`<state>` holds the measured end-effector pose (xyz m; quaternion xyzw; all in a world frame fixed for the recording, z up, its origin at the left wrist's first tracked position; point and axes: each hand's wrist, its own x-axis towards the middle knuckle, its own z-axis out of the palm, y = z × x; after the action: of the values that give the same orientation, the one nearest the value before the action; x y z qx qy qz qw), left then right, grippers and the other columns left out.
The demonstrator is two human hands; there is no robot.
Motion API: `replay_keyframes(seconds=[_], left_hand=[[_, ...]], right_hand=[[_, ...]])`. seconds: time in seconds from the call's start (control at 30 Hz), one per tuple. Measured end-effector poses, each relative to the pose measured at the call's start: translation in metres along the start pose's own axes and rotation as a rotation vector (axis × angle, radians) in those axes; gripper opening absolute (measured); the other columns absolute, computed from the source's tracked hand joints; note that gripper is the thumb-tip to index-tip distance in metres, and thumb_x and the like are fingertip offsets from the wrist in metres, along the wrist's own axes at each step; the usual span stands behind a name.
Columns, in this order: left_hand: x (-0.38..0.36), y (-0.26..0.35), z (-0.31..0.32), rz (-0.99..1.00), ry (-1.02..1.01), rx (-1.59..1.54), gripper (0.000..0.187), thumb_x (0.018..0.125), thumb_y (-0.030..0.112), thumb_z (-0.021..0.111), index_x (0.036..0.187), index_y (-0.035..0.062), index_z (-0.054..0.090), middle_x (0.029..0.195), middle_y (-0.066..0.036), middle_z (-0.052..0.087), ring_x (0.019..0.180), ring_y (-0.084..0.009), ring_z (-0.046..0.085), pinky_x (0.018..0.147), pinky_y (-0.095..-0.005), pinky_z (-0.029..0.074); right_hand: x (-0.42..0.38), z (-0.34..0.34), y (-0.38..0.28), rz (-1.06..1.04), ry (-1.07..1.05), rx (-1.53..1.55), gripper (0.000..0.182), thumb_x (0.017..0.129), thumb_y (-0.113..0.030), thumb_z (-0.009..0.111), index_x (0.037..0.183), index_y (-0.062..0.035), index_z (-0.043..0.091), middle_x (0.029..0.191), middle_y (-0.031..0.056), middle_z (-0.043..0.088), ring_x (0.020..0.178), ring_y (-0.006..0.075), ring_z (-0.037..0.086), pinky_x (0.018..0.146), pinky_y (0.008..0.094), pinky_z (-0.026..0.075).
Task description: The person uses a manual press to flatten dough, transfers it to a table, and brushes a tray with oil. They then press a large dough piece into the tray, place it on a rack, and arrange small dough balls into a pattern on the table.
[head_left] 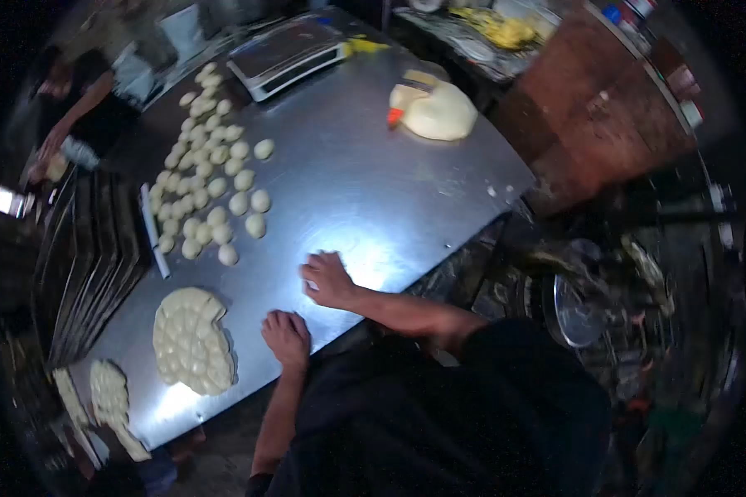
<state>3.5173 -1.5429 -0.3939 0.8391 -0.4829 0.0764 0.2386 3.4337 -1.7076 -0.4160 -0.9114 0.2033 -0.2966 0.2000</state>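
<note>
My right hand (328, 281) is curled low over the metal table (331, 182). A small pale bit, which looks like dough, shows between its thumb and fingers. Closer to the table's front edge, my left hand (287, 337) is cupped palm down with bent fingers, and whatever is under it stays hidden. To the left of my hands lies a flat round slab of dough (192, 341), marked into many lumps. Beyond it, many round dough balls (217, 188) are spread in a long cluster toward the back.
A flat scale (286, 54) stands at the back. A large dough mass (439, 112) sits far right, with a scraper-like tool (396, 114) on it. Dark trays (95, 257) lean on the left, near a white bar (153, 232). Another person (79, 108) stands behind them. More dough (110, 393) lies front left.
</note>
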Motion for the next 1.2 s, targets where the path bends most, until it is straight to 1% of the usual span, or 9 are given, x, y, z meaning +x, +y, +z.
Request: replay_keyframes(seconds=[0.1, 0.23, 0.43, 0.57, 0.7, 0.83, 0.97, 1.1, 1.2], left_hand=[[0.045, -0.047, -0.011, 0.113, -0.053, 0.047, 0.01, 0.08, 0.011, 0.061, 0.082, 0.002, 0.057, 0.091, -0.016, 0.055, 0.088, -0.0363, 0.051, 0.076, -0.0475, 0.041], [-0.015, -0.082, -0.044, -0.09, -0.041, 0.053, 0.014, 0.079, 0.011, 0.063, 0.09, 0.0042, 0.058, 0.094, -0.016, 0.056, 0.09, -0.0369, 0.051, 0.078, -0.0479, 0.041], [-0.01, -0.021, -0.002, 0.096, 0.013, -0.054, 0.017, 0.076, 0.009, 0.068, 0.086, 0.004, 0.055, 0.095, -0.017, 0.055, 0.09, -0.0367, 0.053, 0.078, -0.0463, 0.043], [0.012, -0.057, -0.034, 0.028, -0.02, -0.051, 0.014, 0.08, 0.008, 0.064, 0.089, 0.0024, 0.054, 0.091, -0.017, 0.053, 0.085, -0.0382, 0.049, 0.075, -0.0472, 0.041], [-0.068, -0.047, -0.031, -0.109, -0.032, -0.122, 0.026, 0.074, 0.014, 0.073, 0.091, 0.0029, 0.056, 0.104, -0.021, 0.055, 0.104, -0.041, 0.051, 0.092, -0.0493, 0.041], [-0.022, -0.016, -0.014, 0.085, -0.097, -0.105, 0.013, 0.08, 0.012, 0.067, 0.088, 0.006, 0.059, 0.102, -0.013, 0.057, 0.099, -0.0339, 0.053, 0.082, -0.0433, 0.044], [-0.011, -0.055, -0.053, 0.032, -0.128, -0.016, 0.012, 0.082, 0.015, 0.065, 0.089, 0.0064, 0.061, 0.099, -0.012, 0.057, 0.096, -0.0334, 0.053, 0.079, -0.0437, 0.044], [-0.076, -0.049, -0.068, -0.067, -0.121, -0.086, 0.023, 0.077, 0.008, 0.069, 0.098, 0.0044, 0.06, 0.114, -0.019, 0.055, 0.108, -0.0381, 0.05, 0.091, -0.0462, 0.045], [-0.072, -0.033, -0.067, -0.12, -0.261, -0.165, 0.031, 0.075, 0.008, 0.069, 0.105, 0.0064, 0.061, 0.119, -0.018, 0.053, 0.112, -0.0393, 0.049, 0.095, -0.047, 0.044]], right_hand=[[0.035, 0.044, 0.056, -0.108, 0.04, -0.077, 0.017, 0.069, -0.016, 0.063, 0.083, -0.0076, 0.058, 0.089, 0.0134, 0.056, 0.087, 0.0328, 0.054, 0.072, 0.0487, 0.041], [-0.003, -0.031, 0.068, -0.011, 0.059, -0.001, 0.007, 0.074, -0.009, 0.064, 0.08, -0.0054, 0.061, 0.086, 0.0114, 0.055, 0.088, 0.031, 0.054, 0.08, 0.0488, 0.04], [-0.012, 0.0, -0.031, -0.058, -0.005, 0.075, 0.011, 0.071, -0.013, 0.068, 0.079, -0.0114, 0.06, 0.089, 0.0064, 0.055, 0.089, 0.0277, 0.053, 0.074, 0.044, 0.039], [0.018, -0.009, 0.022, -0.05, -0.038, -0.015, 0.012, 0.074, -0.012, 0.069, 0.082, -0.0081, 0.061, 0.094, 0.0107, 0.056, 0.093, 0.03, 0.054, 0.073, 0.0459, 0.043], [-0.052, -0.04, 0.015, -0.061, -0.005, 0.125, 0.013, 0.073, -0.012, 0.069, 0.082, -0.0066, 0.061, 0.092, 0.01, 0.055, 0.095, 0.0289, 0.054, 0.074, 0.0438, 0.043], [-0.022, -0.016, -0.043, -0.086, -0.073, 0.213, 0.012, 0.07, -0.008, 0.069, 0.078, -0.0084, 0.061, 0.085, 0.0077, 0.055, 0.087, 0.0301, 0.054, 0.074, 0.0445, 0.042], [-0.004, -0.028, 0.016, -0.169, -0.04, 0.075, 0.008, 0.076, -0.009, 0.066, 0.079, -0.0053, 0.06, 0.097, 0.0115, 0.059, 0.094, 0.032, 0.054, 0.073, 0.0429, 0.044], [-0.075, -0.078, 0.0, -0.036, -0.224, 0.334, 0.005, 0.074, -0.002, 0.065, 0.079, -0.0025, 0.064, 0.091, 0.0104, 0.062, 0.095, 0.0323, 0.058, 0.083, 0.0423, 0.048], [-0.058, -0.075, -0.034, 0.366, -0.411, 0.525, 0.013, 0.074, -0.003, 0.068, 0.087, -0.004, 0.069, 0.094, 0.0105, 0.066, 0.089, 0.0274, 0.064, 0.085, 0.0376, 0.051]])
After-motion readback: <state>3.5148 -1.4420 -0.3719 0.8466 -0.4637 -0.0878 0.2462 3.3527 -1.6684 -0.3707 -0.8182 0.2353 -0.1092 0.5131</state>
